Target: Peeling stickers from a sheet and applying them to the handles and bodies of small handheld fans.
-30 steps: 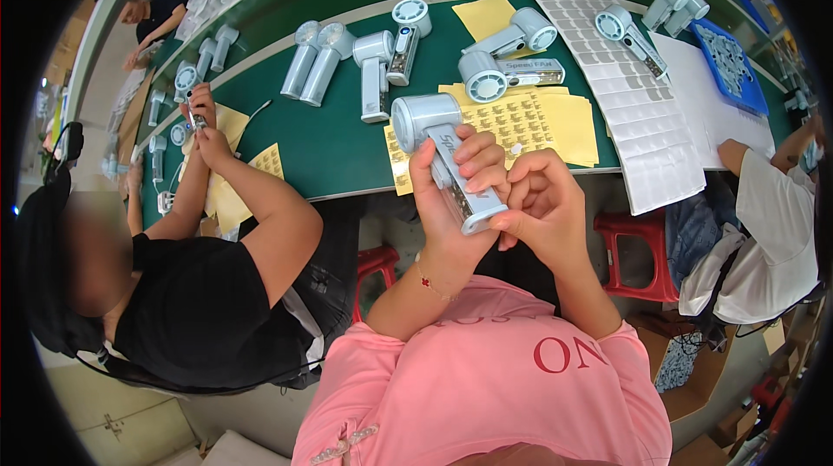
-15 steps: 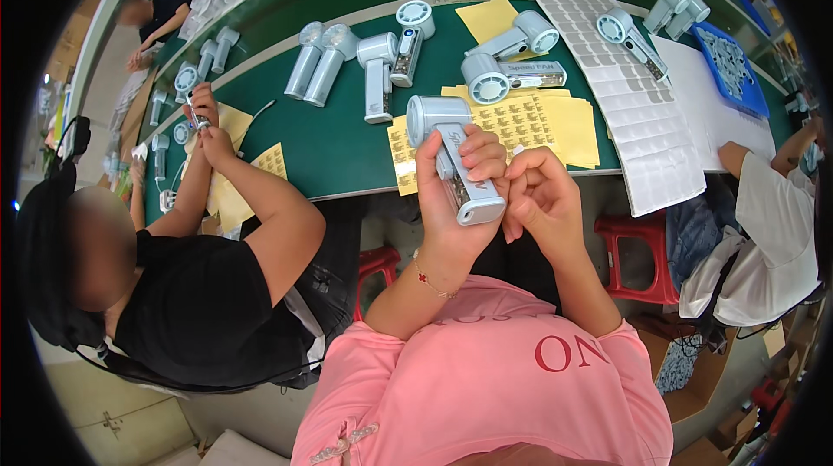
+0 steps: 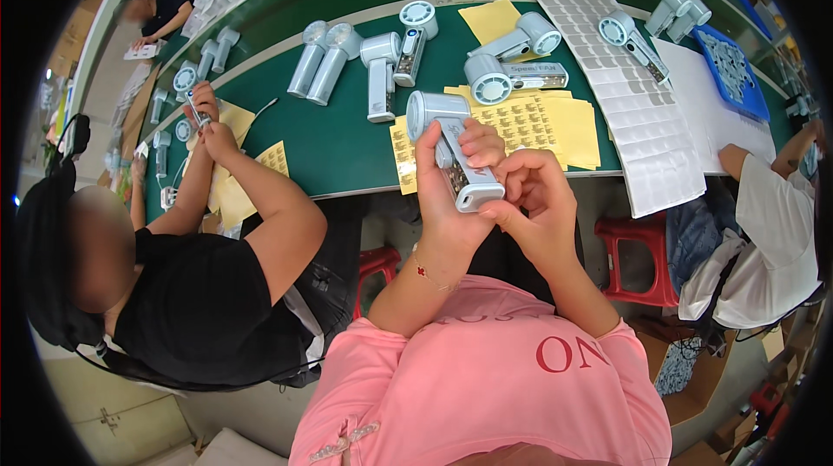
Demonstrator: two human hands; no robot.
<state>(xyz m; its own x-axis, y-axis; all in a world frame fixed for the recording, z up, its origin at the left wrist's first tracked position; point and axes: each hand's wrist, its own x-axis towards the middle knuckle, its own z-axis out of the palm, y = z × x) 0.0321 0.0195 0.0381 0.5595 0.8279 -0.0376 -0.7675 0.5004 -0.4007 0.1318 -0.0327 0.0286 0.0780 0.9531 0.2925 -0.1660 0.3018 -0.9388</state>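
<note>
A light blue handheld fan (image 3: 441,108) is tilted in front of me, its round head away and its handle end toward me. My left hand (image 3: 447,225) is wrapped around the handle, thumb on one side and fingers over the other. Through the handle's clear side dark and shiny parts show. My right hand (image 3: 548,210) is closed at the handle's near end, its thumb against the end face by a small port and its fingers curled beside it. Whether a small piece sits between those fingers is hidden. Beyond the fan lie yellow label sheets (image 3: 568,123) on the green table.
Several more handheld fans (image 3: 379,75) stand or lie on the table (image 3: 304,149). A long white-grey sheet (image 3: 664,167) hangs over its edge. A blue tray (image 3: 733,75) of small parts sits at right. Co-workers (image 3: 200,292) sit close on both sides, near red stools (image 3: 638,262).
My right hand has moved in from beside the fan, and its thumb now meets the handle's end. The fan has risen and tipped slightly in my left hand.
</note>
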